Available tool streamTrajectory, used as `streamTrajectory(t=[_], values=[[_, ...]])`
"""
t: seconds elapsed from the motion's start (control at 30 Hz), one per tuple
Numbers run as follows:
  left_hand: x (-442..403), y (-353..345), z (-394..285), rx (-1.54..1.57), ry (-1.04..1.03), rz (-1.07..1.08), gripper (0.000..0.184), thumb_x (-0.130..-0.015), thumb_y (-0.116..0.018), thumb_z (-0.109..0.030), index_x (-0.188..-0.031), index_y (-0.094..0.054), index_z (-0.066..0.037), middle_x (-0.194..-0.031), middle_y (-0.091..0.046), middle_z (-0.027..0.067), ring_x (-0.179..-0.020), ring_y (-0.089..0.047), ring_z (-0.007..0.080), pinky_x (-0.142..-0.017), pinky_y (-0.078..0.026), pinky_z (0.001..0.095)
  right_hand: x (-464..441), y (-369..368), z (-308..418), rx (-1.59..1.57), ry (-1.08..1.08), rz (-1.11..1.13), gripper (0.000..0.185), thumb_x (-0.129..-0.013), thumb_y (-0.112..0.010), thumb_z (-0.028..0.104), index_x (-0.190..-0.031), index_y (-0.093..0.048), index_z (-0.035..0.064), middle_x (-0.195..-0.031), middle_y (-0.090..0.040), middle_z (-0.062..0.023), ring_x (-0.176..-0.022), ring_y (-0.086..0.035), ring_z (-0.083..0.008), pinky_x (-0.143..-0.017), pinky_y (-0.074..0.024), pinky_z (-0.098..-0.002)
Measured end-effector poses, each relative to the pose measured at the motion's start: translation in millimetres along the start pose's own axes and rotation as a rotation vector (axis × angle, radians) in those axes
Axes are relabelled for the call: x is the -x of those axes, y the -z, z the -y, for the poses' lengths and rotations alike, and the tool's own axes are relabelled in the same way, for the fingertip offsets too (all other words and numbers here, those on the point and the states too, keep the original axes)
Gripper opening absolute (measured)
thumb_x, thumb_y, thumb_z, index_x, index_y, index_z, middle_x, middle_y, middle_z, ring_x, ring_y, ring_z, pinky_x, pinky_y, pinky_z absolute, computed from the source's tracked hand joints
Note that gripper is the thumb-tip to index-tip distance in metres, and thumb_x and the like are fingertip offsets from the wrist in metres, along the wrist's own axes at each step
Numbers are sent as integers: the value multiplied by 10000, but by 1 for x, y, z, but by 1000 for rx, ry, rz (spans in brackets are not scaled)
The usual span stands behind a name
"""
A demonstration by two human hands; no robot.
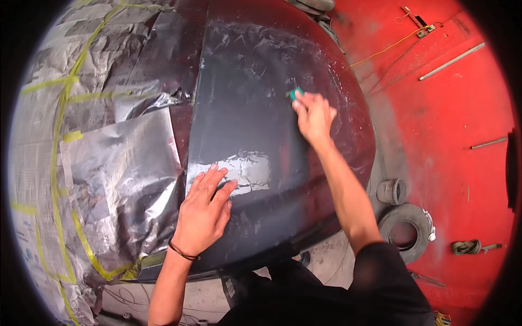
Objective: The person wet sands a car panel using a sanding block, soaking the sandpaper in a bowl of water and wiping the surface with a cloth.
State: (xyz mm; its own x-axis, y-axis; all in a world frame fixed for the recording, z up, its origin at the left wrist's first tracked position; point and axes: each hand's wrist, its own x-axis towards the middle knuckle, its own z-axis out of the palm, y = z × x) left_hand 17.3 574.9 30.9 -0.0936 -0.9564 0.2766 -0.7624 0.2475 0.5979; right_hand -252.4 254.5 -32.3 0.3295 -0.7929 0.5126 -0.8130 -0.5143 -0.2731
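Note:
A dark car panel (239,114) with a matte grey, partly wet surface lies below both hands. My right hand (316,115) grips a small green block (296,94) and holds it against the upper right part of the panel; the block's underside is hidden. Lower on the left, my left hand (204,204) rests with spread fingers on the panel, its fingertips at the edge of a shiny whitish wet patch (253,171). A dark band circles the left wrist.
Silvery masking sheet (125,168) with yellow tape (58,146) covers the bodywork on the left. On the right are a red floor (435,119), a bucket (390,191), a tire (405,231), a coiled strap (467,248) and a metal rod (451,62).

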Motion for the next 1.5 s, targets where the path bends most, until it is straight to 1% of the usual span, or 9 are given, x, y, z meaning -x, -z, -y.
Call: streamTrajectory(t=[0.1,0.3,0.4,0.53,0.77,0.97,1.23,1.37,1.5], values=[[-4,0,7,-47,-16,61,450,-989,-762,-102,-1435,-713,-79,-1627,-595,194,-1586,-511,445,-1324,-405,603,47,26,17,-31,28,22,348,-1018,-796,295,-1356,-854,233,-1339,-748,-88,-1218,-663,-300,-1099,-393,-513],[-11,-2,4,-111,18,141,467,-1007,-786,-231,-1447,-706,-97,-1634,-581,202,-1604,-483,442,-1342,-362,623,-124,-50,-50,93,-165,130,313,-1033,-760,298,-1316,-865,214,-1279,-789,-125,-1170,-715,-380,-980,-481,-556],[-12,1,1,-161,25,174,498,-1022,-782,-343,-1449,-720,-95,-1649,-573,196,-1633,-456,408,-1359,-342,583,-128,-45,-46,36,-172,141,317,-1023,-764,285,-1314,-865,210,-1249,-799,-139,-1148,-726,-405,-966,-490,-566],[-17,4,0,-125,27,218,565,-965,-812,-436,-1425,-745,-114,-1669,-566,197,-1654,-432,416,-1373,-298,601,-64,-30,-49,-33,118,26,325,-1033,-768,320,-1334,-866,247,-1323,-770,-104,-1220,-686,-321,-1062,-441,-541],[-19,5,1,-131,66,248,540,-961,-808,-430,-1421,-765,-150,-1672,-575,176,-1655,-446,389,-1375,-302,569,-240,-107,-72,140,-128,130,280,-1057,-748,332,-1274,-889,228,-1227,-846,-153,-1173,-769,-421,-1030,-494,-593],[-20,10,1,-103,73,252,524,-970,-792,-446,-1405,-784,-154,-1673,-581,167,-1654,-453,379,-1384,-290,548,-148,-73,-56,31,200,65,324,-1015,-792,337,-1312,-877,239,-1284,-797,-83,-1185,-719,-337,-1036,-462,-546],[-15,7,4,-109,46,243,541,-925,-835,-431,-1382,-795,-144,-1641,-603,194,-1611,-505,420,-1335,-357,591,-268,-132,-45,72,-70,159,306,-1026,-777,359,-1275,-891,223,-1177,-854,-146,-1148,-786,-390,-1022,-506,-563],[-19,7,4,-89,44,219,541,-933,-831,-438,-1391,-793,-151,-1642,-605,183,-1615,-504,407,-1337,-362,589,-177,-94,-23,-48,244,107,308,-1013,-796,325,-1290,-882,223,-1312,-804,-130,-1232,-729,-363,-1088,-454,-540],[-20,8,4,-84,55,225,538,-939,-829,-433,-1400,-785,-159,-1638,-609,169,-1611,-511,395,-1335,-373,593,-214,-107,-11,-66,228,134,303,-1021,-796,324,-1294,-881,224,-1318,-805,-122,-1252,-721,-359,-1091,-450,-568]])
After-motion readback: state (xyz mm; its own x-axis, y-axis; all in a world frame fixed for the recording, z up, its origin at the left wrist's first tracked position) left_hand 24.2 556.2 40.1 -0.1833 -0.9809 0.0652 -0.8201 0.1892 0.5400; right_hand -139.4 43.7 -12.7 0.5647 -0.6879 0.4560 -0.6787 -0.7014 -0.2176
